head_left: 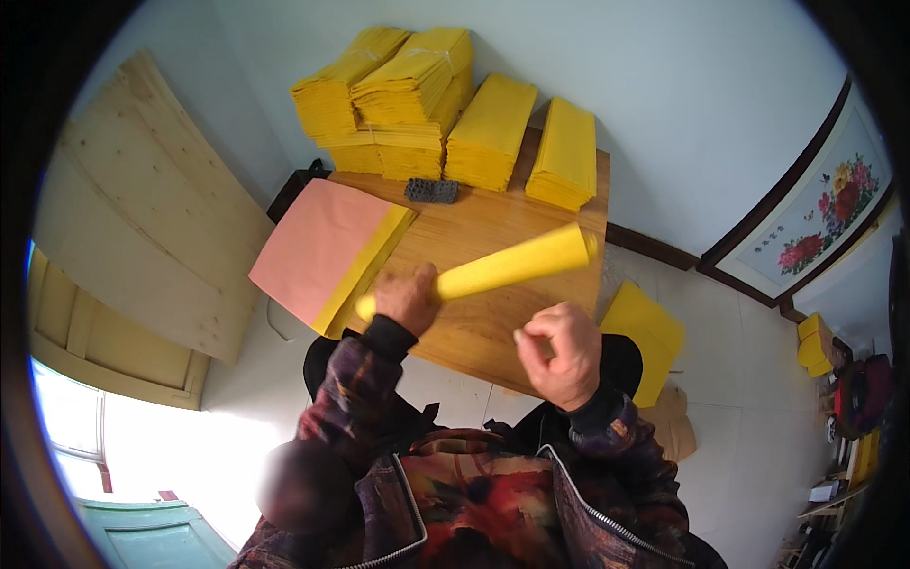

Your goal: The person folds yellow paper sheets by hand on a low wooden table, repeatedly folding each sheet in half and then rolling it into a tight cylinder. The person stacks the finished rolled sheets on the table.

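Observation:
My left hand (pixel 408 298) is wrapped round a rolled yellow paper sheet (pixel 517 266). The roll slants up to the right above the wooden table (pixel 474 337), its wider end away from the hand. My right hand (pixel 563 355) is curled into a loose fist at the table's front right edge, apart from the roll, with nothing showing in it. Left of my left hand lies a stack of pink sheets (pixel 318 248) with a yellow strip (pixel 365 270) along its right side. A dark grey textured block (pixel 431 191) sits behind the roll.
Tied yellow paper bundles (pixel 412 81) are piled at the table's back, beside two separate stacks (pixel 490 133) (pixel 563 154). Yellow sheets (pixel 640 332) lie low at the right, near brown paper (pixel 668 422). A wooden board (pixel 152 199) leans at left; a framed flower picture (pixel 815 209) stands at right.

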### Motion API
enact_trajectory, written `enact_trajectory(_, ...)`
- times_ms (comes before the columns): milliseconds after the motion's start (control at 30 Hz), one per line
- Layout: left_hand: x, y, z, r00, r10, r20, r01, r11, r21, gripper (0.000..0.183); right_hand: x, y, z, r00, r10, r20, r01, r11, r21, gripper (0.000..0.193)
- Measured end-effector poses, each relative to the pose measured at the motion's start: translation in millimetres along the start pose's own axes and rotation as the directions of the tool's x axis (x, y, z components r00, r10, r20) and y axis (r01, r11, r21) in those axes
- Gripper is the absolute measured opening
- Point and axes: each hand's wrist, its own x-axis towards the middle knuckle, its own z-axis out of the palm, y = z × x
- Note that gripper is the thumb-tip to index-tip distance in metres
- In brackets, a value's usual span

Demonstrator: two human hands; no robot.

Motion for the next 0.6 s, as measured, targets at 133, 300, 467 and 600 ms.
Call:
enact_trajectory(133,21.7,-6.6,-42.4,0.980,0.200,0.013,-0.195,0.934,0.298,0.006,14.2,-12.0,12.2,0.964,-0.012,0.264,0.090,0.953,-0.288,0.062)
enact_trajectory(300,29.4,20.7,-69.3,0.927,0.364,0.095,-0.365,0.810,0.459,0.007,29.0,4.6,50.2,0.895,0.234,0.379,-0.114,0.943,-0.313,0.085)
enact_trajectory(467,29.0,36.4,-71.5,0.918,0.341,0.202,-0.396,0.764,0.509,0.008,28.1,15.6,73.6,0.867,0.291,0.404,-0.207,0.949,-0.238,0.059)
enact_trajectory(600,33.1,45.8,-89.7,0.898,0.341,0.277,-0.438,0.743,0.506,0.010,27.6,20.6,88.2,0.872,0.327,0.363,-0.317,0.944,-0.088,0.042)
